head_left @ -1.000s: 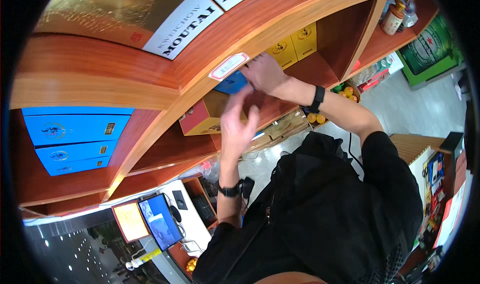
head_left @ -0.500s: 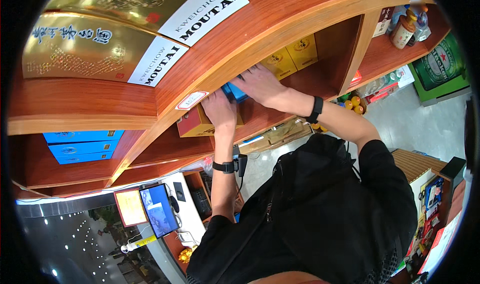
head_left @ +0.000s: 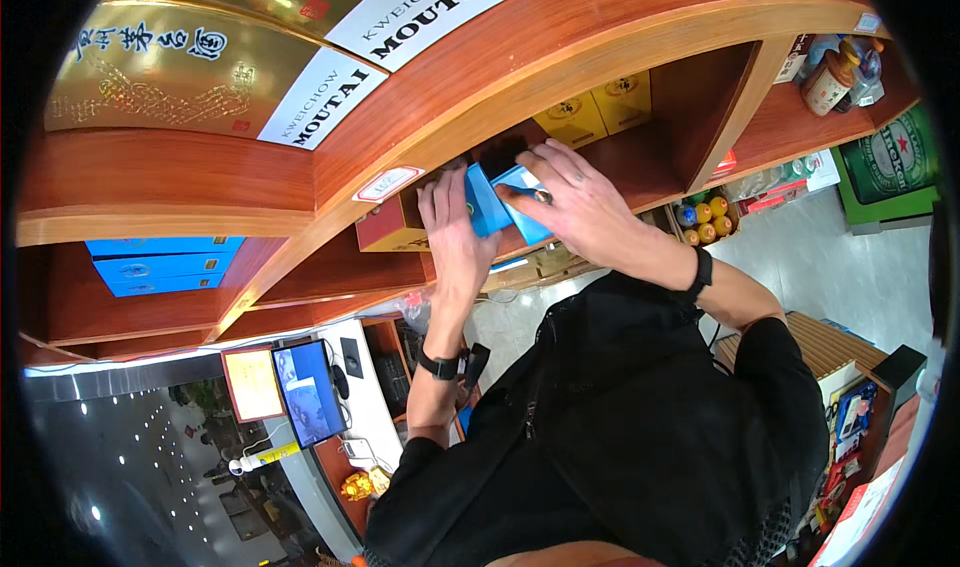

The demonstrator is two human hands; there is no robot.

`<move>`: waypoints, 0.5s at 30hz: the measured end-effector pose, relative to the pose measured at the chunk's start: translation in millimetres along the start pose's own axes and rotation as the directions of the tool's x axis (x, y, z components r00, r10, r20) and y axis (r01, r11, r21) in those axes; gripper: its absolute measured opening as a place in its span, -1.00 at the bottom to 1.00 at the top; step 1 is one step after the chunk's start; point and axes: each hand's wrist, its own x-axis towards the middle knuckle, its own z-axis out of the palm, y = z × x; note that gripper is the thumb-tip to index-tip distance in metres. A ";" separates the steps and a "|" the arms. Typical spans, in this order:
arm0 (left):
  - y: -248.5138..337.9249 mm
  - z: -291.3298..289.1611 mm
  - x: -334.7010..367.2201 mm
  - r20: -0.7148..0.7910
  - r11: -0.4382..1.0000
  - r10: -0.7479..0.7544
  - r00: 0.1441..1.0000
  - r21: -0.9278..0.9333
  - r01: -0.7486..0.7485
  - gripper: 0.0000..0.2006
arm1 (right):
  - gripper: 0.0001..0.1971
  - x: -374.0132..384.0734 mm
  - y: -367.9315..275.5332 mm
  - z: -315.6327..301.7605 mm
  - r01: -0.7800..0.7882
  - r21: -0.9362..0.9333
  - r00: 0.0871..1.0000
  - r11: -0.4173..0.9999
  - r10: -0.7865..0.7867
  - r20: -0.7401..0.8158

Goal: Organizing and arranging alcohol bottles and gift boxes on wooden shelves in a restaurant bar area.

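Two bright blue box pieces sit between my hands at the front of the wooden shelf compartment; whether they are separate boxes or parts of one cannot be told. My left hand (head_left: 457,235) is closed along the side of the left blue box (head_left: 485,205), fingers pointing into the shelf. My right hand (head_left: 585,202) grips the right blue box (head_left: 530,229), its fingers bent over the top. The boxes lean slightly apart. A red and gold box (head_left: 395,229) stands just left of my left hand. Behind my right hand are two yellow boxes (head_left: 570,120).
The curved wooden shelf edge (head_left: 440,147) runs above my hands and carries a small label (head_left: 388,183). Large gold boxes (head_left: 170,72) fill the upper left shelf. Blue boxes (head_left: 165,267) lie in the lower left compartment. A brown bottle (head_left: 828,82) stands at the right.
Both hands have drawn back from the compartment toward me. The blue box pieces have come out with them and show more. My right hand has shifted right and down.
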 end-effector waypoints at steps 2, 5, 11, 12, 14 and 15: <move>13.9 -9.4 0.6 0.088 0.991 -0.089 0.992 -0.088 0.097 -0.02 | -0.50 -8.1 1.4 -11.5 -0.059 -0.001 0.997 0.998 0.059 0.053; 24.5 -9.4 10.8 0.128 0.964 -0.044 0.991 -0.255 0.075 -0.04 | -0.39 -13.2 10.3 -37.5 -0.119 -0.006 0.989 0.993 0.119 0.088; 59.7 25.5 58.6 0.166 0.874 0.133 0.977 -0.484 -0.036 -0.09 | -0.43 -25.2 47.9 -64.5 -0.263 -0.177 0.952 0.948 0.284 0.110; 62.4 34.6 67.6 0.166 0.875 0.138 0.976 -0.483 -0.042 -0.09 | -0.43 -25.4 51.8 -64.6 -0.265 -0.178 0.952 0.947 0.287 0.104; 67.6 53.2 86.0 0.108 0.900 0.182 0.977 -0.418 -0.122 -0.15 | -0.50 -28.1 58.4 -64.7 -0.322 -0.242 0.940 0.915 0.340 0.035; 71.4 56.8 93.7 0.134 0.890 0.165 0.977 -0.448 -0.089 -0.21 | -0.51 -29.6 63.8 -62.8 -0.320 -0.298 0.942 0.899 0.335 -0.001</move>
